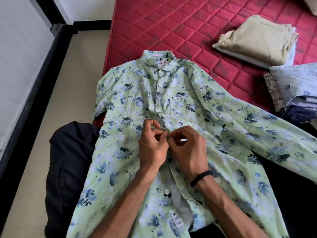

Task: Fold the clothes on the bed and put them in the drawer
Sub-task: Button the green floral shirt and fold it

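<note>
Green floral shirt (pixel 171 117) lies face-up on the bed (pixel 171 23), collar away from the hands, long axis running from collar to hem. Left hand (pixel 152 145) and right hand (pixel 187 146) pinch the placket, apparently buttoning; folding not begun. Folded piles (pixel 260 40) lie beyond the right hand.

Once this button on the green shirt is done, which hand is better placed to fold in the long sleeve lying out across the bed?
Probably the right hand. The floral shirt's long sleeve stretches out on that hand's side, so the reach is short and uncrossed. The left hand would have to cross over. Both now pinch the placket.
</note>
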The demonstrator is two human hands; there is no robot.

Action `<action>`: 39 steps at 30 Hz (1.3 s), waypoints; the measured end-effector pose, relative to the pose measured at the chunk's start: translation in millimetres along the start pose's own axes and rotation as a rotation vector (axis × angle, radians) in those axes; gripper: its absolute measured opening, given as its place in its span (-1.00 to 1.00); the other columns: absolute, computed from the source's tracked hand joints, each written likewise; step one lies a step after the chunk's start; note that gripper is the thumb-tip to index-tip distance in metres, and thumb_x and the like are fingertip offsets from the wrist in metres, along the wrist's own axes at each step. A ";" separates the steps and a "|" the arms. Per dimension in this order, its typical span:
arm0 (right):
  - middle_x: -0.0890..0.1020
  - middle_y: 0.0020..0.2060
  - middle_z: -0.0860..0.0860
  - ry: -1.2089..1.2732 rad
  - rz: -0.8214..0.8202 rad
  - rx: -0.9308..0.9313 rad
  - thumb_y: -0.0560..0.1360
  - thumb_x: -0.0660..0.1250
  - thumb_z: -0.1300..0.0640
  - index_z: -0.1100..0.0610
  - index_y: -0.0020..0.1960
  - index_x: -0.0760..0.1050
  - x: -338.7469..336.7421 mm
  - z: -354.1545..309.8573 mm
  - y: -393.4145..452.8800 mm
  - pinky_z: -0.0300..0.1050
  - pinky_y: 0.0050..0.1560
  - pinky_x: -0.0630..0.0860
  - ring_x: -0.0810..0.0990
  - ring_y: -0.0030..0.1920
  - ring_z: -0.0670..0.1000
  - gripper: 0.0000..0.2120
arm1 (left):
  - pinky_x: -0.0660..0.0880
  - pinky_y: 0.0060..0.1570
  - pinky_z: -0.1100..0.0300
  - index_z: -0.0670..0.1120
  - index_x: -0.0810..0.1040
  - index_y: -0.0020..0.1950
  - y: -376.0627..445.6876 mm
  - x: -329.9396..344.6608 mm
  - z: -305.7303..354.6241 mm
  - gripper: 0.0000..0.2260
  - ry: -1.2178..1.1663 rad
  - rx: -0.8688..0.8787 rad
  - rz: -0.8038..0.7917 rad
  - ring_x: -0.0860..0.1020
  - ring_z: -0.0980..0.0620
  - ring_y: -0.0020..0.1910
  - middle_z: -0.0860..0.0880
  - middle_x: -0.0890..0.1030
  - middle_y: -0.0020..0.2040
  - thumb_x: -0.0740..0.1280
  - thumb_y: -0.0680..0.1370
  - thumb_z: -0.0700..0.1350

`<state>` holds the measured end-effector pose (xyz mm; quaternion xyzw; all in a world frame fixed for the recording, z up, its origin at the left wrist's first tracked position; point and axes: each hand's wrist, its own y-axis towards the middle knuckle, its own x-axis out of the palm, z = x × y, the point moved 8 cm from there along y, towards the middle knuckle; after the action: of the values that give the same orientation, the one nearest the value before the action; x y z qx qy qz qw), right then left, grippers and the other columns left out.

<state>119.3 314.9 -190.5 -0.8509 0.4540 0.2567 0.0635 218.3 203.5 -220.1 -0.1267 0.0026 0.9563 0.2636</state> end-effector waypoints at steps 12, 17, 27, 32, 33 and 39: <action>0.63 -0.35 0.18 0.881 -0.270 0.817 0.51 0.44 0.37 0.33 -0.19 0.65 30.6 28.2 -0.6 -0.16 -0.29 0.65 0.62 -0.40 0.04 -0.89 | 0.57 -0.11 0.17 -0.07 0.41 0.03 13.5 -8.2 6.6 -0.79 -0.031 0.009 -0.097 0.67 0.09 -0.18 -0.04 0.73 -0.11 0.42 0.58 -0.27; 0.69 -0.32 -0.03 0.080 -0.056 0.051 0.43 0.55 0.17 0.10 -0.21 0.67 -4.9 -5.3 15.5 -0.19 -0.32 0.62 0.66 -0.34 -0.07 -0.91 | 0.65 -0.13 0.03 -0.02 0.45 0.03 10.8 -4.9 -3.2 -0.78 -0.213 -0.174 -0.111 0.70 -0.03 -0.20 -0.05 0.75 -0.12 0.43 0.58 -0.29; 0.47 -0.40 0.05 1.057 -0.341 1.030 0.50 0.34 0.31 0.18 -0.27 0.44 39.4 25.8 2.0 -0.32 -0.49 0.48 0.45 -0.47 -0.08 -0.81 | 0.50 -0.03 0.03 -0.06 0.38 0.15 18.9 4.2 18.4 -0.76 -0.308 -0.025 -0.349 0.56 -0.05 -0.11 -0.10 0.64 -0.10 0.36 0.61 -0.32; 0.56 -0.37 0.10 0.899 -0.363 0.979 0.51 0.41 0.35 0.28 -0.16 0.57 26.1 19.8 32.2 -0.28 -0.42 0.56 0.53 -0.43 -0.05 -0.93 | 0.44 -0.19 0.14 -0.04 0.36 0.23 49.9 2.2 32.6 -0.67 -0.070 0.065 -0.455 0.47 0.04 -0.23 -0.05 0.62 -0.12 0.41 0.59 -0.28; 0.59 -0.33 0.13 0.830 -0.336 0.909 0.50 0.44 0.34 0.31 -0.10 0.59 20.6 17.6 41.3 -0.24 -0.37 0.60 0.56 -0.41 -0.02 -0.96 | 0.45 -0.20 0.19 -0.04 0.35 0.24 59.7 4.8 35.5 -0.65 0.027 0.108 -0.474 0.48 0.08 -0.26 -0.05 0.64 -0.10 0.43 0.58 -0.27; 0.58 -0.12 -0.04 -0.488 -0.327 0.092 0.39 0.58 0.01 0.02 -0.07 0.56 2.9 -24.2 27.9 -0.20 -0.32 0.43 0.57 -0.18 -0.01 -0.76 | 0.55 -0.25 0.15 -0.03 0.41 0.17 90.7 25.9 24.9 -0.67 0.489 0.280 -0.395 0.60 0.03 -0.31 0.00 0.64 -0.14 0.46 0.51 -0.21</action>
<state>107.3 288.3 -167.6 -0.8220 0.2935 0.4193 0.2497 145.1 140.2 -207.9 -0.3126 0.1724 0.8186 0.4499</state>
